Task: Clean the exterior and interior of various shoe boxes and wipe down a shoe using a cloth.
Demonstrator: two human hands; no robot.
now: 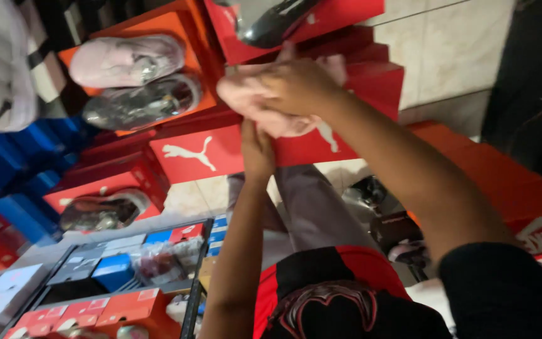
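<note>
A pink shoe is grasped by the right hand from above and supported by the left hand below, held w/ both grips in front of red shoe boxes.

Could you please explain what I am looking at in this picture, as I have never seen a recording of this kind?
There is one picture, taken by a camera worn on a person's head and looking down along their bare arms. No machine is involved. The right hand grips a soft pale pink shoe from above; the left hand reaches up beneath it, and whether it grips is hard to tell. Behind the hands are stacked red cardboard shoe boxes. An open orange box holds another pale pink shoe and a shiny grey shoe. Blue boxes lie at the left, and a dark metal rack of small boxes stands below.
</note>
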